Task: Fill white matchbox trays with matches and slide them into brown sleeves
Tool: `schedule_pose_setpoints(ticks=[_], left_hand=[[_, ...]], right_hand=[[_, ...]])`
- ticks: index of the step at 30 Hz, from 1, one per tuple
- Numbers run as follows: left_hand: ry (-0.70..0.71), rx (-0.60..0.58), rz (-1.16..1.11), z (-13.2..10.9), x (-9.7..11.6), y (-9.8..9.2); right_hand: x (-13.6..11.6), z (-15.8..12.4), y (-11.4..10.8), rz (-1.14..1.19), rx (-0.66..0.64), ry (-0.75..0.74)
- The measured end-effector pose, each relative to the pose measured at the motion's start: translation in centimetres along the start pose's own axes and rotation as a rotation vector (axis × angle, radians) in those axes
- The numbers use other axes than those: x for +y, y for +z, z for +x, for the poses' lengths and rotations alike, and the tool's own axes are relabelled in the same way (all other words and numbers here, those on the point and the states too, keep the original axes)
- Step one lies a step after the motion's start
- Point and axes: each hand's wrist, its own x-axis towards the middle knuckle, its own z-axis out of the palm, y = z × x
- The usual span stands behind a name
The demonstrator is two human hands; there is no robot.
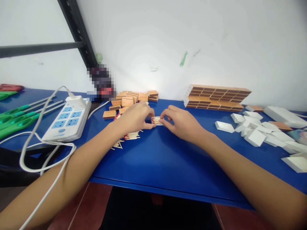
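My left hand [136, 117] and my right hand [182, 123] meet at the middle of the blue table [163, 159], both pinched on a small bundle of matches [157, 120] held between the fingertips. Loose red-tipped matches [130, 136] lie on the table under and beside my left wrist. A heap of brown matchboxes [129, 99] sits just beyond my left hand.
A neat stack of brown matchboxes [216, 97] stands against the wall at the back right. White inner trays [261, 131] are scattered at the right. A white power strip [68, 118] with cables lies at the left, beside green-handled scissors [14, 118].
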Motion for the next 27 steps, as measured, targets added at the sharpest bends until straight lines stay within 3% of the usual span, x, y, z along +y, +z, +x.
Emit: schedule_pose_setpoints(ticks=[7, 15, 27], left_hand=[[0.019, -0.005, -0.021, 0.0, 0.3, -0.1], [0.031, -0.009, -0.069, -0.1, 0.5, 0.0], [0.039, -0.029, -0.127, -0.1, 0.6, 0.2]], right_hand=[[0.0, -0.1, -0.7, 0.006, -0.001, 0.024], [0.2, -0.1, -1.0, 0.07, -0.125, 0.059], [0.9, 0.0, -1.1, 0.077, -0.1, 0.062]])
